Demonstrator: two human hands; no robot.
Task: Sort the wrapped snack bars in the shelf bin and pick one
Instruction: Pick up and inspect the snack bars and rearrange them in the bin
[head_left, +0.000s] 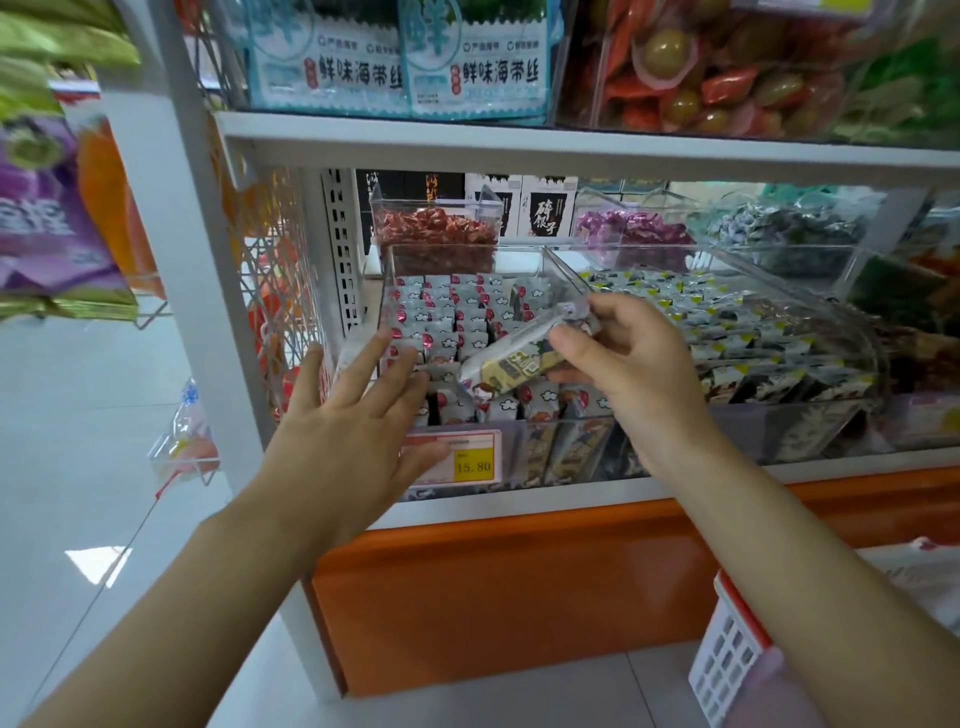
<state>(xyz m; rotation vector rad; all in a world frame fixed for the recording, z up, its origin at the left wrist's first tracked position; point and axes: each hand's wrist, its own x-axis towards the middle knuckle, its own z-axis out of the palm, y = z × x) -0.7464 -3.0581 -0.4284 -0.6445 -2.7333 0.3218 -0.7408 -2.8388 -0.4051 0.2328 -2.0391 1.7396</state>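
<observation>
My right hand (634, 364) pinches one snack bar (519, 364) just above the bin (467, 248). The bar slants, low end left, high end right. My left hand (353, 415) is open, fingers (395, 364) spread wide, at the bin's front left side. The other bars (457, 317) stand in rows inside the bin, and I think my left hand is nearer them.
</observation>
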